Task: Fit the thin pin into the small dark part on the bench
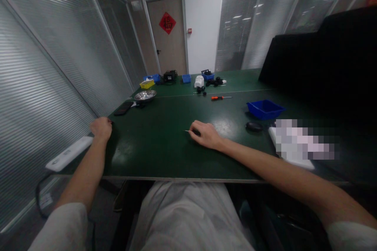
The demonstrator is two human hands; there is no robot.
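Note:
My right hand (pixel 204 134) rests on the green table (pixel 165 145) near its middle, fingers closed round a thin tool with a dark handle and a fine metal tip (pixel 187 131) that points left. My left hand (pixel 101 128) lies curled at the table's left edge; its fingers are closed and I cannot make out anything in them. Both forearms reach out over my lap.
A blue bin (pixel 265 108) and a black mouse (pixel 253 126) sit right of my right hand. Farther back lie an orange-handled screwdriver (pixel 219 97), a metal bowl (pixel 145 95), a black phone (pixel 123 108), small yellow and blue bins. A white power strip (pixel 69 153) hangs off the left edge.

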